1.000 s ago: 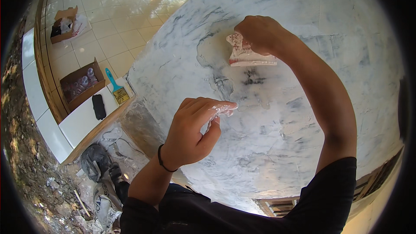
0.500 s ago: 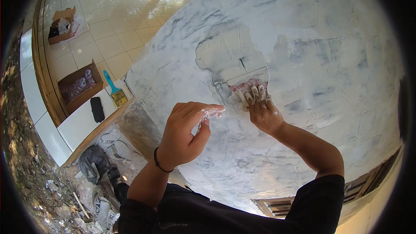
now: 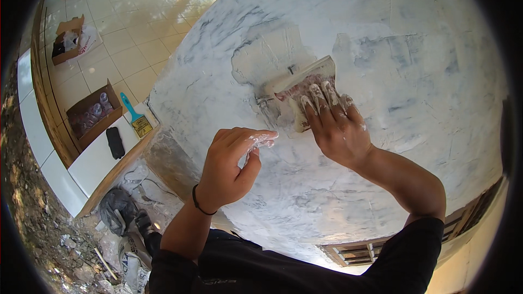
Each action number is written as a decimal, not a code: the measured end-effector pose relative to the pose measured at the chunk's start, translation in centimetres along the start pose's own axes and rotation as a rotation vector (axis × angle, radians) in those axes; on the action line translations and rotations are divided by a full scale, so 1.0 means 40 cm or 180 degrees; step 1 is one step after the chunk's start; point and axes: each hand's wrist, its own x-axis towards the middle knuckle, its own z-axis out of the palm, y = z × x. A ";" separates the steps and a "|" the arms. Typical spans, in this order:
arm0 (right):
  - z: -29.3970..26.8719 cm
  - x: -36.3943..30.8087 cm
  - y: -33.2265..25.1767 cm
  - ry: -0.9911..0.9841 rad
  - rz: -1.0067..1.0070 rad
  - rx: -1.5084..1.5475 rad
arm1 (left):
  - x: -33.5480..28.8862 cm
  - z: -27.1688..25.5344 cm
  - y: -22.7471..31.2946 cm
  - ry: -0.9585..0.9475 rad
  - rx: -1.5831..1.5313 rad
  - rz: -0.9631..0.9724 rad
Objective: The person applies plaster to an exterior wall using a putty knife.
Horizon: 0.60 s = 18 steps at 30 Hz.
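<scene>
Left hand (image 3: 231,163) held loosely curled just off the wall, thumb and forefinger pinched together, a smear of white filler on the tips, nothing solid gripped. Thin black band (image 3: 197,202) worn at that wrist. Right hand (image 3: 335,125) spread flat, fingers (image 3: 321,93) pressed on the back of the putty scraper (image 3: 302,84), blade laid against the wall (image 3: 414,65) beside the patch of fresh filler (image 3: 267,60).

Judged the step in hand to be spreading and smoothing filler. Best done with the blade kept at a low angle, pressure even across all fingers, strokes overlapped from the wet patch outward, edges feathered so no ridge remained. Likely wise to wipe the blade clean between passes and to keep the filler-tipped left fingers off the smoothed area.

Further off, down on the floor, lay a heap of dark bags and rubble (image 3: 117,212). Beyond it stood a white tiled ledge (image 3: 92,158) carrying a black flat object (image 3: 115,142) and a blue-handled brush (image 3: 136,117). Farther still sat the cardboard boxes (image 3: 92,114) on the tiled floor (image 3: 141,22).

Counted: 2 hands, 1 scraper, 1 brush, 1 black object, 2 open boxes plainly seen, a possible 3rd at the top edge too cut off to tell.
</scene>
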 end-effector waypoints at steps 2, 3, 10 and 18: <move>0.069 0.002 -0.011 -0.0153 0.0015 -0.0069 | 0.000 0.004 0.003 0.0003 -0.0019 0.0029; 0.108 0.003 -0.021 -0.0275 0.0017 -0.0113 | -0.003 0.003 0.003 -0.0095 -0.0023 -0.0029; 0.113 -0.159 -0.089 -0.0498 -0.0453 -0.0587 | -0.008 -0.001 -0.012 -0.0314 0.0033 -0.0232; -0.121 -0.107 -0.069 -0.1913 -0.0115 0.1022 | -0.005 0.006 -0.027 -0.0389 0.0002 -0.0230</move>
